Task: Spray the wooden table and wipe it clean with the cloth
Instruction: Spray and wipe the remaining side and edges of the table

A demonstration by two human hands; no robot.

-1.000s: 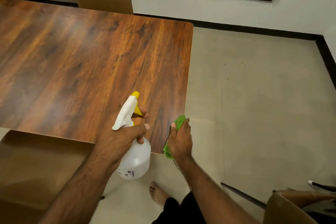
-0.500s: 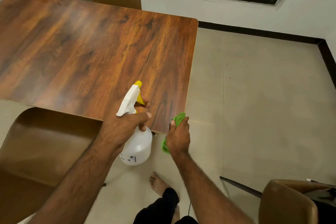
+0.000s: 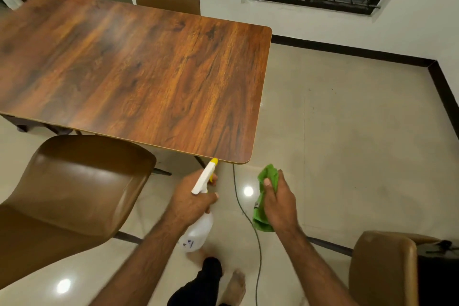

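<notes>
Left hand (image 3: 191, 202): fingers curled round the neck of the white spray bottle (image 3: 196, 233), one finger lying at its yellow trigger; the bottle body hangs below the fist, blurred. Right hand (image 3: 279, 202), just beside it: thumb and fingers pinch a bunched green cloth (image 3: 269, 175), which sticks out above and below the palm. Ahead of both hands lies the near corner of the wooden table (image 3: 139, 77); the nozzle tip points at its near edge. Half a second ago both hands were over that corner; now both are held clear of the table, above the floor, and the cloth is apart from the wood. A cable (image 3: 248, 218) runs over the floor between the hands. A brown chair (image 3: 74, 189) stands left of the grip, and a bare foot (image 3: 234, 288) below it.
</notes>
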